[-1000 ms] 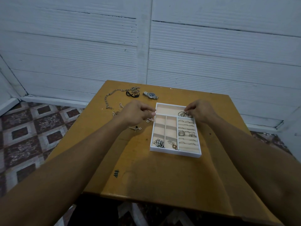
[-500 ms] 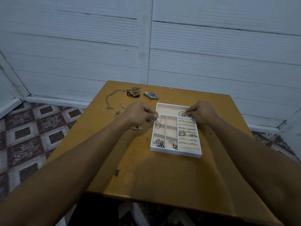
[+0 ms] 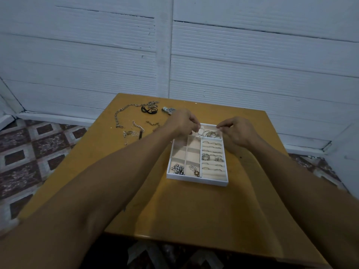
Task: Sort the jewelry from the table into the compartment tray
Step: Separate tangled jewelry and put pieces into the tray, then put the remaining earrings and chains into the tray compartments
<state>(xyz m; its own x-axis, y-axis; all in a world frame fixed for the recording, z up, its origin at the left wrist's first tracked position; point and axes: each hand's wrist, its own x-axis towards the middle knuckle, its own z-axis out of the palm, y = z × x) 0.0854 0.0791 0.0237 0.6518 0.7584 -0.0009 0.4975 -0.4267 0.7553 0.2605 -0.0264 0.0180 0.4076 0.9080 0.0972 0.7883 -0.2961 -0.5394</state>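
A white compartment tray with cream lining sits mid-table. It holds rings in the right slots, bangles in the far compartment and beads in the near-left one. My left hand hovers over the tray's far-left corner and pinches a small silver piece that hangs into the far compartment. My right hand is at the far-right corner with its fingertips pinched together; what they hold is too small to tell. Loose chains, a bracelet, a black band and a watch lie on the table's far left.
The wooden table stands against a white panelled wall. Patterned floor tiles show on both sides. More small jewelry pieces lie left of my left forearm.
My left hand moved from the tray's left side up to its far end, carrying the small silver piece. My right hand stayed at the far-right corner. The camera view shifted.
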